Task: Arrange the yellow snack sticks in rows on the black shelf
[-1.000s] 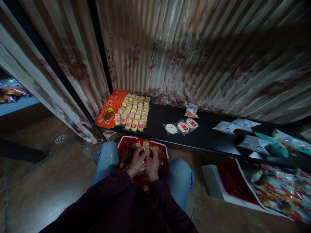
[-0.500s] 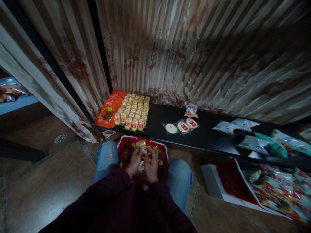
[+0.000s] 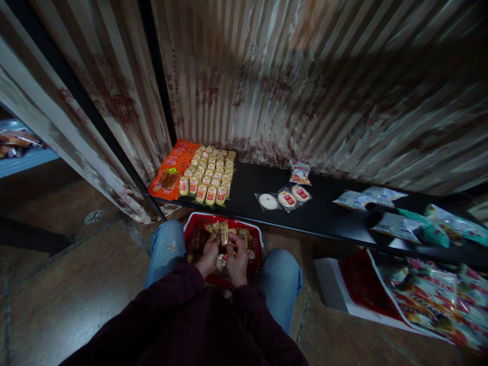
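Over the red basket (image 3: pixel 262 244) between my knees, both hands are together at a small clear-wrapped, pale yellow snack cake (image 3: pixel 221 232). My left hand (image 3: pixel 208 257) is closed on its lower left side. My right hand (image 3: pixel 237 262) has its fingers bent and pinched at the lower right edge of the same packet. Inside the basket lie more wrapped snacks (image 3: pixel 244 235), partly hidden by my hands. On the black shelf (image 3: pixel 247 190) just beyond, yellow wrapped cakes (image 3: pixel 211 179) stand in close rows beside orange bags (image 3: pixel 170 173).
Three round white wrapped cakes (image 3: pixel 286 199) and a small snack bag (image 3: pixel 300 173) sit mid-shelf. Silver and green packets (image 3: pixel 400 223) lie to the right. Below stands another basket (image 3: pixel 366 284) with snack bags. A patterned curtain (image 3: pixel 244 76) hangs behind; a black post (image 3: pixel 158 71) rises at left.
The wrapped cake has turned between my fingers, now showing a ridged yellow face, and shifted slightly left. The rest of the scene is unchanged.
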Motion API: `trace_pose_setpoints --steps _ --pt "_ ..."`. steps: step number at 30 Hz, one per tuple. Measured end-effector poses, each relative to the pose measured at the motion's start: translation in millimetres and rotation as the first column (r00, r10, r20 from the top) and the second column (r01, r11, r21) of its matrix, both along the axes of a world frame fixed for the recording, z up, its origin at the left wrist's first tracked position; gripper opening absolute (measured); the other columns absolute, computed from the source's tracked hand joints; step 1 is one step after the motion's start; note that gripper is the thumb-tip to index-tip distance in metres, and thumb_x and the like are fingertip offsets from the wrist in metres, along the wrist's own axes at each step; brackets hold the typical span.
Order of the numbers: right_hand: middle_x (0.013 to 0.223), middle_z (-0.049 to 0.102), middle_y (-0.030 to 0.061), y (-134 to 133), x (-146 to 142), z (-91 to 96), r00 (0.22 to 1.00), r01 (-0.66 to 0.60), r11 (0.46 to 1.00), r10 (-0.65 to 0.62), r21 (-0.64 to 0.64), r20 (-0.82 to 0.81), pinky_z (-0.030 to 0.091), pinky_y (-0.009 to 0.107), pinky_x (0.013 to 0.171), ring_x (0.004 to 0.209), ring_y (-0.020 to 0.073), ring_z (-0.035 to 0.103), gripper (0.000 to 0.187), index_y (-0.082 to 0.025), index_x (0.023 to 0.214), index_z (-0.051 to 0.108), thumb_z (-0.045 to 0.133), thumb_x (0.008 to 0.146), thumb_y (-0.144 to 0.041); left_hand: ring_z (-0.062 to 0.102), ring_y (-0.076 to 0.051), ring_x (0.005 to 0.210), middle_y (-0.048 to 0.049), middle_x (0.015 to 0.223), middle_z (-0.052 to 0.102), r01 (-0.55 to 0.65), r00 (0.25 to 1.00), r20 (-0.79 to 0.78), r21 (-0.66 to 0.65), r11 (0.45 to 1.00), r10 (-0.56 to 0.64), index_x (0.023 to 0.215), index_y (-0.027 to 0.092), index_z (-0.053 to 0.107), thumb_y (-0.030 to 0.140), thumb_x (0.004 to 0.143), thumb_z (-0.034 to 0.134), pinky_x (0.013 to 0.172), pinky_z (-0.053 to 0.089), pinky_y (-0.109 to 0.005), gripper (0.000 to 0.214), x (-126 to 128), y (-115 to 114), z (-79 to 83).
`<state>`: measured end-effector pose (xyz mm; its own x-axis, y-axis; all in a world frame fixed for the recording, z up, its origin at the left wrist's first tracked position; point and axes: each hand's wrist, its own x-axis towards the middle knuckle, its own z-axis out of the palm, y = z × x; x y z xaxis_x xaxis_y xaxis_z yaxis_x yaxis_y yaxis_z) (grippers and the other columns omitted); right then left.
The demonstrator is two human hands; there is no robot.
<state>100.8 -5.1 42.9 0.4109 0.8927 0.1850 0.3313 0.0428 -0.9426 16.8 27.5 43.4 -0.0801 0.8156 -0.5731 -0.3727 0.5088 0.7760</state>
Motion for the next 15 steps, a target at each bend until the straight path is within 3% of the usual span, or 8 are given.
trace_pose_setpoints --steps 3,7,15 --pt "0.102 0.071 0.0090 0.5 0.6 -1.9 1.000 0.005 1.000 -0.005 -0.007 -0.017 0.049 0.040 0.094 0.100 0.0210 0.064 0.027 -0.018 0.099 0.067 0.049 0.081 -0.029 0.065 -0.018 0.094 -0.0064 0.095 0.073 -0.063 0.998 0.016 -0.117 0.991 0.066 0.084 0.015 0.070 0.010 0.071 0.063 0.096 0.046 -0.031 0.017 0.7 0.1 0.1" --pt "0.104 0.071 0.0090 -0.1 1.2 -3.2 1.000 0.001 1.000 -0.001 -0.008 -0.006 0.049 0.040 0.094 0.100 0.0208 0.064 0.028 -0.019 0.100 0.067 0.049 0.082 -0.029 0.065 -0.016 0.088 -0.0064 0.093 0.072 -0.094 0.993 0.057 -0.150 0.984 0.104 0.084 0.015 0.069 0.006 0.069 0.060 0.094 0.046 -0.031 0.019 1.5 0.0 -0.8" --pt "0.108 0.068 0.0129 -0.7 0.1 -2.4 0.992 -0.006 1.000 0.003 0.027 0.124 0.048 0.043 0.097 0.106 0.0234 0.062 0.031 -0.017 0.100 0.070 0.050 0.086 -0.036 0.065 -0.021 0.094 -0.0069 0.088 0.071 0.012 0.995 0.095 -0.008 1.000 -0.011 0.078 0.017 0.069 0.020 0.064 0.073 0.096 0.044 -0.036 0.015 -1.7 -2.7 -11.8"
